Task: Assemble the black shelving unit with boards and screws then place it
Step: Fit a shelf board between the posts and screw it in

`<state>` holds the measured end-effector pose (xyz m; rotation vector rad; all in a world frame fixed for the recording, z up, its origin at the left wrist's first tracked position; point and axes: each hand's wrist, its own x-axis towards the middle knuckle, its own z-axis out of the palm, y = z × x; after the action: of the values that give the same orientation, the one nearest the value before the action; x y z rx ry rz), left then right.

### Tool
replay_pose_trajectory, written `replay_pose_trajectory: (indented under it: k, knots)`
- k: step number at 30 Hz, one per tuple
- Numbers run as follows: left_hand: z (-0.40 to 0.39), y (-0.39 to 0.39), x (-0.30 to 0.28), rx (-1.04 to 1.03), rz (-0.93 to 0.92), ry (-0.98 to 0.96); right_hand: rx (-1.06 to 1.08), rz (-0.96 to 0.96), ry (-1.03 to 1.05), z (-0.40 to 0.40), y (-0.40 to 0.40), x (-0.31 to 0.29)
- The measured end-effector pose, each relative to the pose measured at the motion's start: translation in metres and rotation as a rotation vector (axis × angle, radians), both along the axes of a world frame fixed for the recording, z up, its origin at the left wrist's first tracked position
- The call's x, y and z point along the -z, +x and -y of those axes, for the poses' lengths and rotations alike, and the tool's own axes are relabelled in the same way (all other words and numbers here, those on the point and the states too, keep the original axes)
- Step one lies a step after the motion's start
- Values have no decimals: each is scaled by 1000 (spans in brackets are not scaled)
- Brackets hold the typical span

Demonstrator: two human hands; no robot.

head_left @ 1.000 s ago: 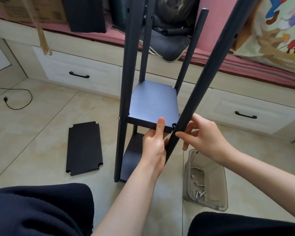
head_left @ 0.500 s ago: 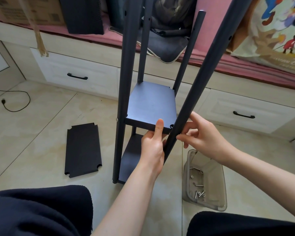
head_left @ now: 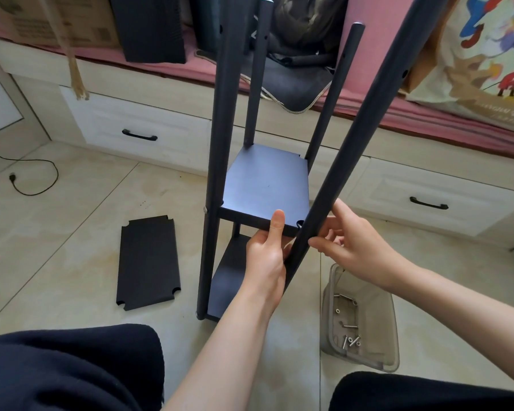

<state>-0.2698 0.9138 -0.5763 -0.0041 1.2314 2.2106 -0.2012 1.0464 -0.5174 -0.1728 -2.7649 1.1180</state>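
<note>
The leaning round black metal post (head_left: 353,137) crosses the flat black middle shelf board's (head_left: 264,185) notched near-right corner, between the board-gripping left hand (head_left: 266,250) and the post-pinching right hand (head_left: 350,244).

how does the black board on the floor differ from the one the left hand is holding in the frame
The loose board lies flat on the tile, touching no post, all four corner notches bare. The held board sits raised between the posts, its front edge gripped by the left hand, thumb on top. Both are black, rectangular and notched at the corners.
</note>
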Motion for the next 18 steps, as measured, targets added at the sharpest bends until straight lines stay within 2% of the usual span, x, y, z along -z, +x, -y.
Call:
replay_pose_trajectory:
  k: [18]
  knots:
    - [-1, 1, 4, 7, -42, -8, -23, 33, -62, 2, -2, 2]
